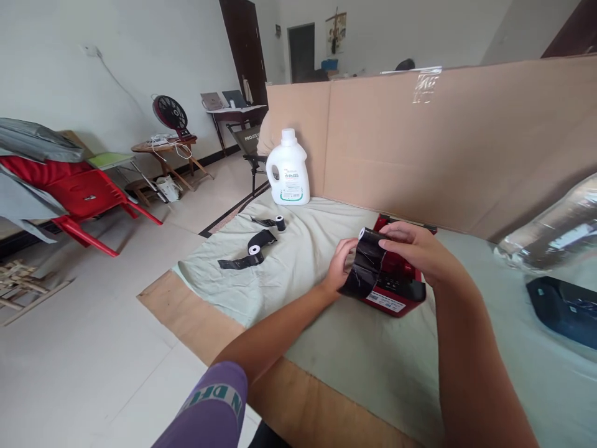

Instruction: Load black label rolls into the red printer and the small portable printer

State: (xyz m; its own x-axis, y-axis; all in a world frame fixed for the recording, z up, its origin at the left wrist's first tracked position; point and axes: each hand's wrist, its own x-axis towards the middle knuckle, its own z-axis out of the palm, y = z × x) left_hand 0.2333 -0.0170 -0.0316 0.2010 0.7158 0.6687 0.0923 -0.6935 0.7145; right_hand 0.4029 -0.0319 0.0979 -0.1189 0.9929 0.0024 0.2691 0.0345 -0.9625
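A black paper-like roll [372, 238] with a white end hangs above a red and black box-shaped machine [398, 305], its loose strip draping over the machine's front left. My right hand [415, 249] grips the roll from the right, thumb on its near face. My left hand [340, 264] is at the roll's left side, with its fingers curled and partly hidden behind the strip. The machine has a raised red part at the back and a white label on its front. Its inside is mostly covered by my right hand and the roll.
Several similar black rolls [254, 250] lie partly unwound on the pale cloth [298, 298] at left. A white jug [288, 171] stands behind them. A cardboard panel [448, 143] borders the back. At right are a plastic-wrapped item [555, 224] and a dark flat object [564, 308].
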